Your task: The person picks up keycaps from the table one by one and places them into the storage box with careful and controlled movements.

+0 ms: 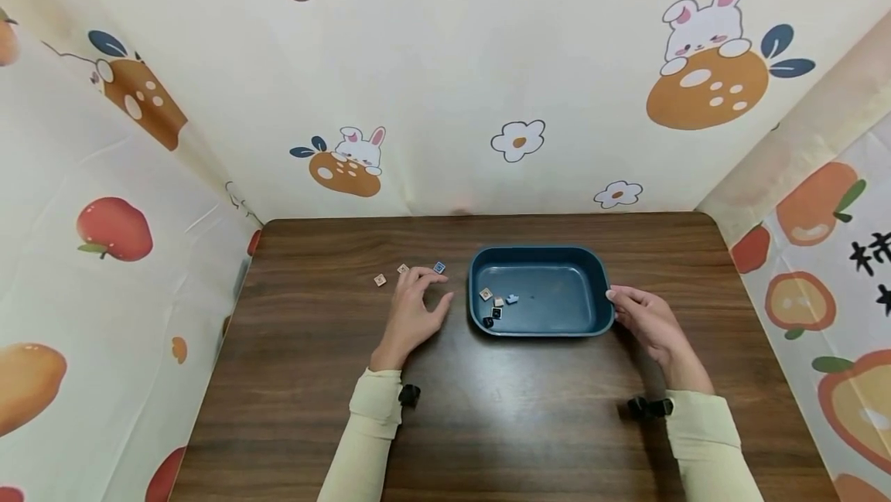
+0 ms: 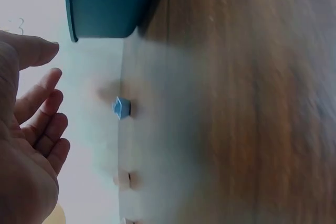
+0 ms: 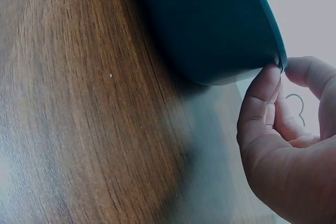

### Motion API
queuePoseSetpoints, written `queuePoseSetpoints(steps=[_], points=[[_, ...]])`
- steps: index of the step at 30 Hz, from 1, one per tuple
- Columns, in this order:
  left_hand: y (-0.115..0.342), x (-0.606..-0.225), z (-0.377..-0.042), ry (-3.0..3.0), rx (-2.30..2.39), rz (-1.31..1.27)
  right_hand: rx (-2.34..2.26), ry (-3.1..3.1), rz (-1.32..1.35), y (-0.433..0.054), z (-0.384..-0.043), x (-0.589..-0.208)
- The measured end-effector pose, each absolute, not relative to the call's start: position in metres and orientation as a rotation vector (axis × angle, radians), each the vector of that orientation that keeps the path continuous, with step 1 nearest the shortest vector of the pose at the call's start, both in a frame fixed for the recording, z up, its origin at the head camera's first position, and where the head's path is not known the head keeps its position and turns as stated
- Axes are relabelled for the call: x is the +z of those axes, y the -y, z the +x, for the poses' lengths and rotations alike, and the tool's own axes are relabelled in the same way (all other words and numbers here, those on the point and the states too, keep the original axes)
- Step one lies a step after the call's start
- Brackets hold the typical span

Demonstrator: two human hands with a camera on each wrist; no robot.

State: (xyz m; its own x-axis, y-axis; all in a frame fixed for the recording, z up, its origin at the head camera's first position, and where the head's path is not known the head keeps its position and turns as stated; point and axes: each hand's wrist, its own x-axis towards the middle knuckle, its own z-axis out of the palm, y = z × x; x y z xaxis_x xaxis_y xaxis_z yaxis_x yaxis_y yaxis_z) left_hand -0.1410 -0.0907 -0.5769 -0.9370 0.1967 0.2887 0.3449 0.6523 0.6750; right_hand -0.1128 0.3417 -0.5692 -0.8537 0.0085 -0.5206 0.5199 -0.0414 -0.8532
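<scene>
a: what's the r hand (image 1: 647, 320) up to?
b: pinching the r rim of the dark teal, round-cornered rectangular tray (image 1: 560, 285) btwn thumb & fingers. tray sits nr the far edge of the brown wood-grain table (image 1: 515, 409), a bit r of centre.
a: & the l hand (image 1: 409, 320)?
b: holding nothing, fingers loosely bent, thumb apart. it's over the table l of the tray, nr a small blue square piece (image 1: 439, 268) (l wrist view shows a gap btwn them).
a: other bits?
b: two small beige square pieces (image 1: 379, 280) further l, also nr the table's far edge. in the tray's l part, twd its near l corner: two more beige pieces (image 1: 486, 295), a light blue piece (image 1: 512, 299), two black pieces (image 1: 496, 313).
</scene>
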Motion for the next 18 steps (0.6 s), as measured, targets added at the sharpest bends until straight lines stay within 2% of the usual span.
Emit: queuePoseSetpoints(steps=[18], points=[[0.138, -0.58, -0.141, 2.701, -1.157, -0.255, -1.929, -1.878, 0.574, -0.34, -0.112, -0.566]])
